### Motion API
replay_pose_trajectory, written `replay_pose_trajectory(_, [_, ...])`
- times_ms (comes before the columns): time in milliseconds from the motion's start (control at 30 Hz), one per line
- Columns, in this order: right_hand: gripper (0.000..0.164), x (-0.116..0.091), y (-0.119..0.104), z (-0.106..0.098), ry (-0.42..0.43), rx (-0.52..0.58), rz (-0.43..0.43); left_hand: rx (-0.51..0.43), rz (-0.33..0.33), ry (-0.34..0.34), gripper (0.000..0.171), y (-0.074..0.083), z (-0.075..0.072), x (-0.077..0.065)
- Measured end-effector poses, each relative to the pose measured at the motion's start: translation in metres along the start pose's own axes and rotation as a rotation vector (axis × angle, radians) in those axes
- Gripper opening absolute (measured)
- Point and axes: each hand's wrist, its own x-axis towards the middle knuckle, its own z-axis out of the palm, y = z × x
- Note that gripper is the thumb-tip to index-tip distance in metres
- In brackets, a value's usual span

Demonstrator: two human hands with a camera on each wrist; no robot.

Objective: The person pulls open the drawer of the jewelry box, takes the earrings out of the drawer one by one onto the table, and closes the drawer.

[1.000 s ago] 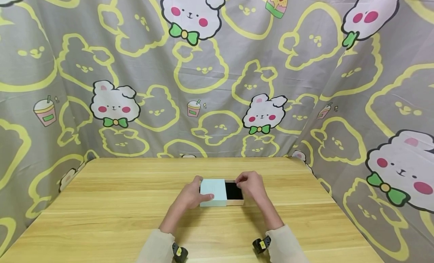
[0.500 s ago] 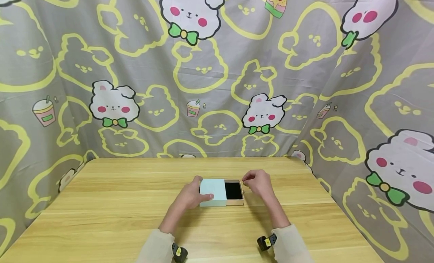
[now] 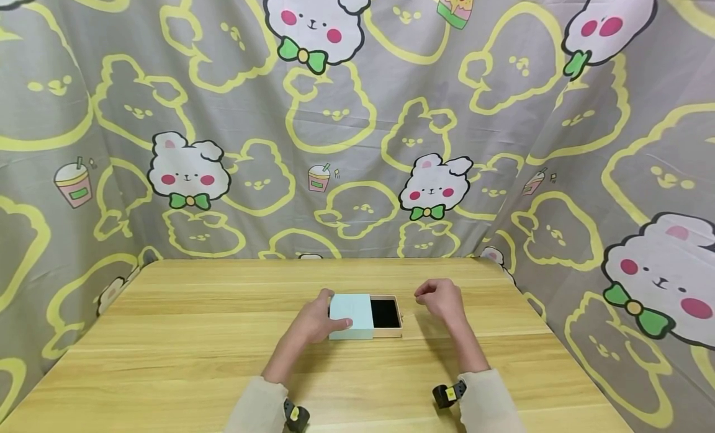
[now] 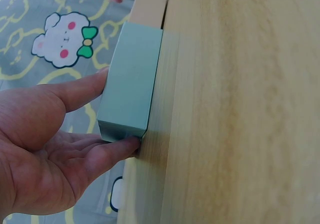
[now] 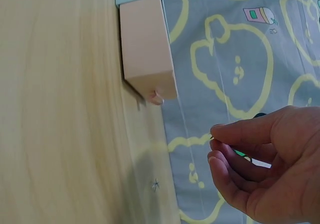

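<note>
My left hand (image 3: 314, 318) grips the left end of a mint-green box sleeve (image 3: 352, 314), thumb on one side and fingers round the other in the left wrist view. A pinkish drawer (image 5: 147, 42) with a black lining (image 3: 385, 314) sticks out of the sleeve's right end. A small pink pull loop (image 5: 156, 98) is on the drawer's end face. Right of the drawer, apart from it, my right hand (image 3: 442, 301) pinches a tiny thin gold-coloured thing (image 5: 211, 137) at its fingertips; most of that is hidden. A small silvery star (image 5: 155, 184) shows against the table; I cannot tell if it hangs or lies there.
The box rests on a light wooden table (image 3: 223, 358). A grey curtain (image 3: 357, 129) with cartoon prints stands behind and at both sides. Black wrist cameras (image 3: 296, 415) are strapped at both cuffs.
My right hand has drawn back from the drawer's far right corner and moved to the right, fingers pinched. The left hand and the box have stayed in place.
</note>
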Motion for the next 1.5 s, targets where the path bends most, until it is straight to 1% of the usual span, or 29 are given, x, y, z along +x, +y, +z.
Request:
replay_pose_trajectory(200, [0.002, 0.002, 0.008, 0.000, -0.018, -0.021, 0.015, -0.003, -0.003, -0.001, 0.085, 0.000, 0.000, 0.000])
replay_pose_trajectory(400, [0.007, 0.000, 0.014, -0.002, -0.066, -0.059, 0.039, -0.001, -0.003, 0.001, 0.086, 0.001, 0.000, 0.000])
replay_pose_trajectory(567, [0.009, 0.000, 0.020, -0.003, -0.085, -0.071, 0.078, 0.002, -0.001, 0.001, 0.086, 0.001, 0.000, 0.001])
replay_pose_trajectory(733, [0.010, 0.001, 0.025, -0.003, -0.093, -0.070, 0.099, -0.004, 0.002, 0.003, 0.086, 0.001, 0.000, 0.000])
replay_pose_trajectory(867, [0.009, 0.001, 0.029, -0.002, -0.099, -0.074, 0.107, 0.005, 0.008, 0.004, 0.086, 0.000, 0.000, 0.000])
replay_pose_trajectory(1200, [0.004, 0.000, 0.033, -0.002, -0.079, -0.089, 0.093, -0.005, 0.005, 0.000, 0.086, 0.000, 0.000, 0.000])
replay_pose_trajectory(1500, [0.004, 0.000, 0.038, -0.001, -0.095, -0.046, 0.108, -0.005, 0.003, -0.004, 0.086, 0.000, 0.000, -0.001])
